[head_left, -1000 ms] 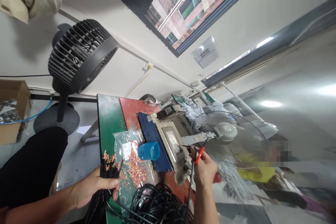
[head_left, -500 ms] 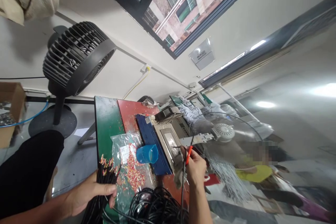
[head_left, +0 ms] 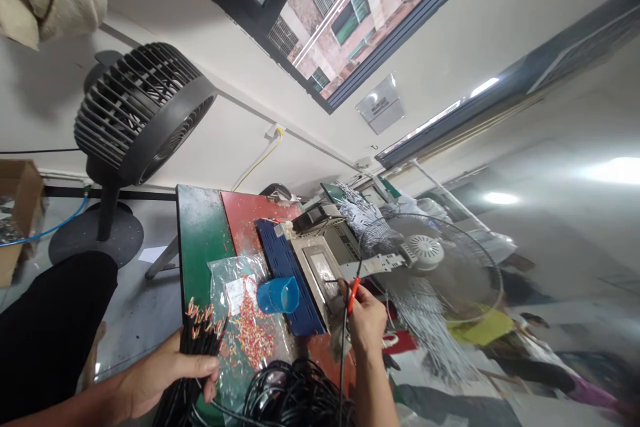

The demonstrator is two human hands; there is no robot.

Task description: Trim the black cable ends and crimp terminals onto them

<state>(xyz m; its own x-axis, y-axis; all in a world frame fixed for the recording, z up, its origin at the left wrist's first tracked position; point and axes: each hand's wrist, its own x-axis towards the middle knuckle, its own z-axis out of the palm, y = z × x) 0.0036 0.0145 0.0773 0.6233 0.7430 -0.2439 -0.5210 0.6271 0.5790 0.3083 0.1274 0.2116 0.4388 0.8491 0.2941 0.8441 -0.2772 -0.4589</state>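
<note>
My left hand [head_left: 170, 370] is closed around a thick bundle of black cables [head_left: 187, 347], whose stripped ends show short red, yellow and white wires. A tool with a red-orange handle [head_left: 354, 295] is in my right hand [head_left: 369, 320], its thin dark end pointing up; its exact kind is unclear. A single black cable [head_left: 343, 353] runs down from the fingers of that hand. Both are held just by the pale top plate [head_left: 320, 268] of a boxy machine. Below, a tangle of black cable [head_left: 295, 390] lies between my hands.
A blue plastic cup [head_left: 277, 295] stands by the machine's blue panel [head_left: 290, 267]. Red and yellow scraps [head_left: 256, 333] litter a clear plastic bag [head_left: 220, 273] on the green table [head_left: 200, 233]. Behind the machine is a round fan [head_left: 425, 252]; a black fan [head_left: 145, 113] stands left.
The view has shifted slightly, so most things sit a little farther left. Both hands keep their grips, and the right one stays by the machine's top.
</note>
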